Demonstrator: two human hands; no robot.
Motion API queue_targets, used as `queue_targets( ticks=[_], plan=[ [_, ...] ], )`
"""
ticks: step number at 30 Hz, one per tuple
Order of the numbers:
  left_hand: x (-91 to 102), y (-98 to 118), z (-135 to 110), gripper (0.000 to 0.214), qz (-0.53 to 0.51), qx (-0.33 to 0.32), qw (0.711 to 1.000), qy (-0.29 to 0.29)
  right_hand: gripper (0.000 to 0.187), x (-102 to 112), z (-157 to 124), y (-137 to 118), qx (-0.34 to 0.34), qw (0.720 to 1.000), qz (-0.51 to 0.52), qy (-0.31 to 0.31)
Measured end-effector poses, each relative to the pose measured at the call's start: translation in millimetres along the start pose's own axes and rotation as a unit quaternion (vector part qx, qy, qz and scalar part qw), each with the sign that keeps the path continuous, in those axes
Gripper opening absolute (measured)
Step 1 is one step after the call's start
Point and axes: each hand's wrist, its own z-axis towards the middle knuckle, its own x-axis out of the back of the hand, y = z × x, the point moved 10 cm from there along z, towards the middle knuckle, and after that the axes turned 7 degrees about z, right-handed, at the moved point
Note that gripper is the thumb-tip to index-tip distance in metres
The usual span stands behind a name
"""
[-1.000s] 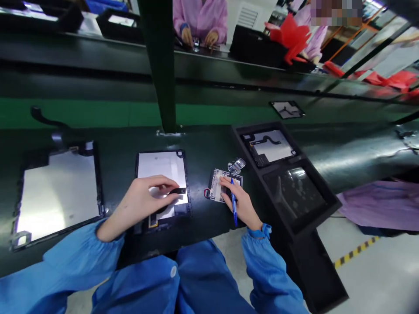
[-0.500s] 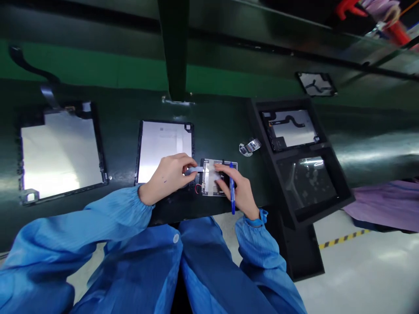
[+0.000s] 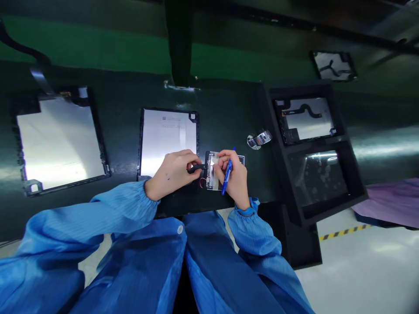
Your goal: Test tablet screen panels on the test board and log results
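An electronics workshop, shown by screen panels (image 3: 168, 135) along a dark workbench (image 3: 225, 109).

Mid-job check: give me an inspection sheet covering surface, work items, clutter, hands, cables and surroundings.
Surface: dark bench, glossy.
Work items: small board, right of middle panel.
Clutter: shiny metal piece, left of black tray.
Hands: left hand pinches dark flat cable at board's edge; right hand holds blue pen.
Cables: red wire at board; dark ribbon beyond far-left panel.
Surroundings: purple garment, yellow-black floor stripe.
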Motion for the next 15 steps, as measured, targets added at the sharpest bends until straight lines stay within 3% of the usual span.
queue_targets(
  ticks=[15],
  plan=[
    [-4.2,5.1,-2.5,0.005,0.029,-0.015,0.999,-0.007,0.018,5.6,-0.8,4.0,-0.013,0.999,0.046,0.020]
  ],
)
